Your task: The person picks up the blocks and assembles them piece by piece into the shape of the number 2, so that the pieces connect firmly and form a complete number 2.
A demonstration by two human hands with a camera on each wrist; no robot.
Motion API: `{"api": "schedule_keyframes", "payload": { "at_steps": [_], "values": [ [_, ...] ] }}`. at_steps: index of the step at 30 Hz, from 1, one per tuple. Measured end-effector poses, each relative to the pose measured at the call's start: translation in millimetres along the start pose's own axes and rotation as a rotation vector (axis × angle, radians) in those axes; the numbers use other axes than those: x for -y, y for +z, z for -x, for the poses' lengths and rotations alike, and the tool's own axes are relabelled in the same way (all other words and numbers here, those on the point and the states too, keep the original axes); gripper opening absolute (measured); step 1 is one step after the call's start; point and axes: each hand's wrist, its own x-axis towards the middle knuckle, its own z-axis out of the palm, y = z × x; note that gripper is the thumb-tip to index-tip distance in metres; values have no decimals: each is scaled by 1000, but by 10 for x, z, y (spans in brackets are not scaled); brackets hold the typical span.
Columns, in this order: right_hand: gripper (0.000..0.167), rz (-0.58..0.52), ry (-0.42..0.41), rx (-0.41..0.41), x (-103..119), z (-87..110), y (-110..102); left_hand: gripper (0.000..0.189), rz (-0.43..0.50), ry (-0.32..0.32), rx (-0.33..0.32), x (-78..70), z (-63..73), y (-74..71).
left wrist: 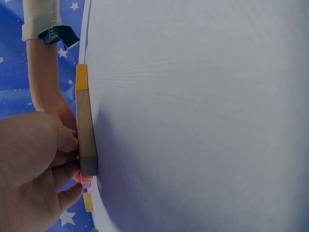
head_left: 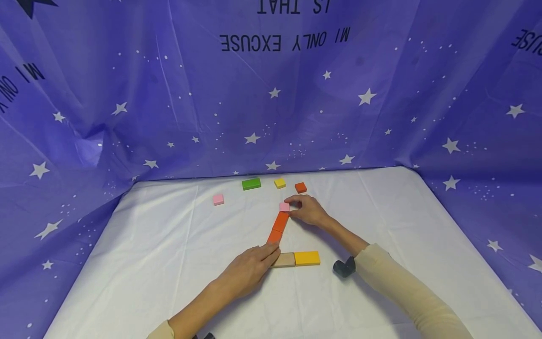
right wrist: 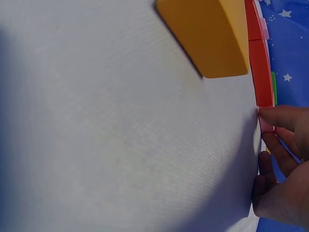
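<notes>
Two red blocks (head_left: 278, 226) lie end to end in a slanted row. A pink block (head_left: 284, 207) sits at the row's far end, pinched between the thumb and fingers of my right hand (head_left: 308, 210). From near the row's close end, a bare wooden block (head_left: 284, 260) and a yellow block (head_left: 307, 258) run end to end toward the right. Over the corner where both rows come together rests my left hand (head_left: 250, 266), fingers extended and touching the blocks there. That corner is partly hidden under the fingers. The left wrist view shows the wooden block's side (left wrist: 86, 125) beside the thumb.
Toward the table's back edge lie a green block (head_left: 251, 184), a small yellow block (head_left: 280, 183) and a small red block (head_left: 300, 187). Another pink block (head_left: 218, 199) is at the left. Behind the white table (head_left: 169, 263) hangs a purple star-print cloth (head_left: 237, 103).
</notes>
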Motion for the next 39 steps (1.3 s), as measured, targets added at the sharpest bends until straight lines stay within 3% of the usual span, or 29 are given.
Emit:
{"api": "schedule_keyframes", "payload": {
  "at_steps": [8,31,39],
  "values": [
    [37,10,-3,-3,8,11,-1,45,-13,-19,39,-12,3,-13],
    [42,-14,12,12,2,39,-60,45,-14,10,-3,2,5,-4],
    [35,-76,19,-90,-24,34,-201,45,-8,19,-15,1,8,-12]
  ]
}}
